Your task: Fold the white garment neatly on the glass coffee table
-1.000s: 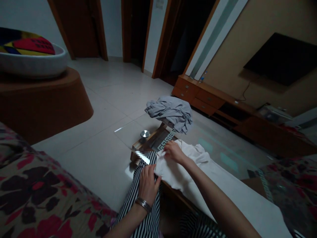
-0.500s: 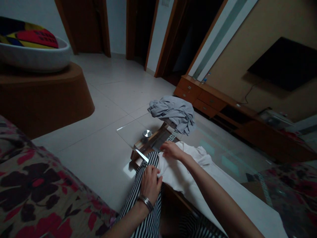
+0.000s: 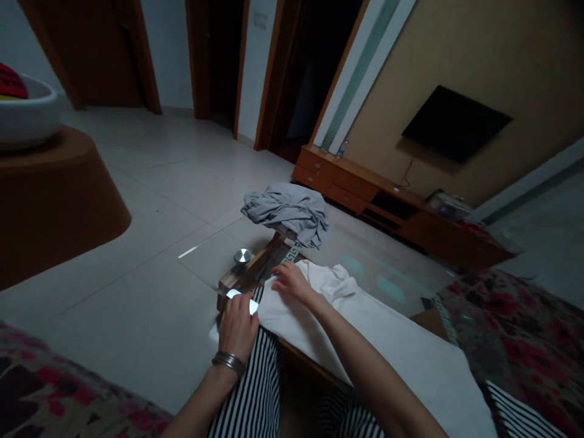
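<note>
A white garment [image 3: 365, 328] lies spread along a glass-topped table [image 3: 401, 274] in front of me. My left hand [image 3: 238, 326], with a metal bangle on the wrist, is closed on the garment's near corner at the table's end. My right hand [image 3: 290, 281] rests on the far edge of the same end, fingers curled down on the cloth. A crumpled grey garment [image 3: 288, 211] is heaped on the table's far end. My knees in black-and-white striped trousers [image 3: 255, 389] sit under the table's edge.
A small round metal object [image 3: 243, 256] is on the glass near the grey heap. A floral sofa [image 3: 502, 310] is at the right and lower left. A wooden TV cabinet [image 3: 387, 207] and wall screen [image 3: 456, 121] stand beyond. A brown curved stand [image 3: 50, 194] is at the left.
The view has swung to the right. My left hand has moved left and out to the garment's corner, pulling the end of the cloth flatter. My right hand stays on the far edge.
</note>
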### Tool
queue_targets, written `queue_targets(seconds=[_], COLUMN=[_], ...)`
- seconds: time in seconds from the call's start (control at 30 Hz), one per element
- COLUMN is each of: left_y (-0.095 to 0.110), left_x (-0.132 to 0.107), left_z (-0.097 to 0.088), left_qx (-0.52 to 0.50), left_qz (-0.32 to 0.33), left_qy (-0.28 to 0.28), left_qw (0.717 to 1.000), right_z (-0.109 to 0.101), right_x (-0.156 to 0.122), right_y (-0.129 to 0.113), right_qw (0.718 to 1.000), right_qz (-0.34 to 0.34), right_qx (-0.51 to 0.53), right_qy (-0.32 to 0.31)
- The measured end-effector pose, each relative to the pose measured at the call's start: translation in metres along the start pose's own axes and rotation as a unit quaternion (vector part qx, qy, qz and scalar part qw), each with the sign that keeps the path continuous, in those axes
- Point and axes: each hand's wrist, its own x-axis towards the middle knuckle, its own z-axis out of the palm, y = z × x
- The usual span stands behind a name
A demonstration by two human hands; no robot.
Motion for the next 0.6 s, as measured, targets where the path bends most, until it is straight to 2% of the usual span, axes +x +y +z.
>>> queue_targets(seconds=[0.03, 0.1, 0.13, 0.2, 0.3, 0.37, 0.47, 0.6], left_y=[0.005, 0.017, 0.024, 0.034, 0.043, 0.044, 0.043, 0.042], left_x=[0.003, 0.011, 0.016, 0.027, 0.040, 0.044, 0.044, 0.042], left_z=[0.004, 0.018, 0.027, 0.046, 0.071, 0.080, 0.086, 0.088], left_qx=[0.011, 0.006, 0.001, 0.008, 0.050, 0.086, 0.123, 0.129], left_qz=[0.050, 0.144, 0.181, 0.224, 0.231, 0.233, 0.241, 0.237], left_qy=[0.013, 0.002, -0.015, -0.051, -0.092, -0.104, -0.103, -0.094], left_qw=[0.999, 0.990, 0.983, 0.973, 0.967, 0.963, 0.957, 0.958], right_z=[-0.003, -0.016, -0.025, -0.046, -0.073, -0.084, -0.092, -0.102], right_x=[-0.004, -0.016, -0.024, -0.040, -0.061, -0.069, -0.080, -0.115], right_y=[0.001, 0.012, 0.020, 0.045, 0.088, 0.111, 0.129, 0.118], right_qw=[1.000, 0.998, 0.997, 0.987, 0.943, 0.922, 0.921, 0.922], right_qz=[-0.004, 0.005, 0.025, 0.112, 0.273, 0.325, 0.334, 0.300], right_qx=[-0.005, -0.009, -0.015, -0.029, -0.033, -0.014, 0.034, 0.089], right_qy=[0.023, 0.062, 0.076, 0.114, 0.188, 0.209, 0.198, 0.226])
